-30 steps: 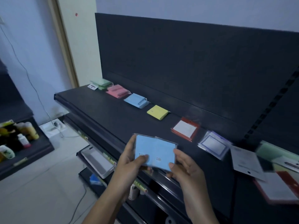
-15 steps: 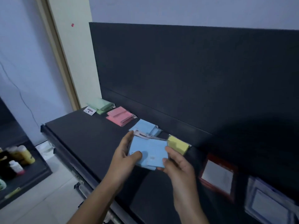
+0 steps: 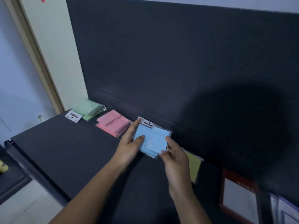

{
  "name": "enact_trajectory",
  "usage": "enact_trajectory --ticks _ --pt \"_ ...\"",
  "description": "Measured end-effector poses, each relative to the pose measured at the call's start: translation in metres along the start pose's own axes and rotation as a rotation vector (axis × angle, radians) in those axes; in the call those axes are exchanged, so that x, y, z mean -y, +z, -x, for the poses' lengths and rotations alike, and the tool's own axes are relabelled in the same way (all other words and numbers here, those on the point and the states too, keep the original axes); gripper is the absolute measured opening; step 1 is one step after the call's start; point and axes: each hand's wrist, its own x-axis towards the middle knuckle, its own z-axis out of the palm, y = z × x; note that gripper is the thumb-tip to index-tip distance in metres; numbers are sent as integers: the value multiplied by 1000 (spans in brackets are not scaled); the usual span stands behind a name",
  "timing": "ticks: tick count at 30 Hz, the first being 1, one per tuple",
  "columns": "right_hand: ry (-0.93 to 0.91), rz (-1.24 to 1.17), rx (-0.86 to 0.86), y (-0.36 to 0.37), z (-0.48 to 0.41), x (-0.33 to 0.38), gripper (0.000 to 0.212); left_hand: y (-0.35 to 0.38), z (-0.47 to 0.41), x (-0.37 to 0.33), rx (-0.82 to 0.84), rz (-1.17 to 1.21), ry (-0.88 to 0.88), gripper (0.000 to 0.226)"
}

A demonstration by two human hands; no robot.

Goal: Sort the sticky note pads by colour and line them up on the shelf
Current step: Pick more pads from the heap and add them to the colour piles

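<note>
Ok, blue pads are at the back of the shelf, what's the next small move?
Probably lower them flat and let go: the blue pads, held by the left hand and right hand, are between the pink stack and yellow pad.

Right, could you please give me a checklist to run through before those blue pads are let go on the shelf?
1. Grip: the left hand and right hand both hold the blue pads: ok.
2. Colour slot: the pads sit between the pink pile and the yellow pad: ok.
3. Pads squared with each other: they are staggered, one overlapping the other: not ok.
4. Pads lying flat on the shelf: the hands hide the underside: cannot tell.
5. Gap to the pink pile: the left hand's fingers cover it: cannot tell.
</note>
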Motion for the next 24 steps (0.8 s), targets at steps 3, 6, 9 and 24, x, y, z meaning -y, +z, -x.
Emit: enact_trajectory --ticks 3,6,9,24 --pt "-13 90 -37 9 -13 -6 47 -2 -20 10 62 -97 -10 50" --pt "-6 234 -86 19 -22 -13 51 -5 -36 23 74 -358 33 55" --pt "-2 372 -108 32 -27 -18 48 -10 -47 29 9 -596 81 56" --pt "-212 401 -491 60 -1 -23 44 -31 -58 19 179 -594 168 39"
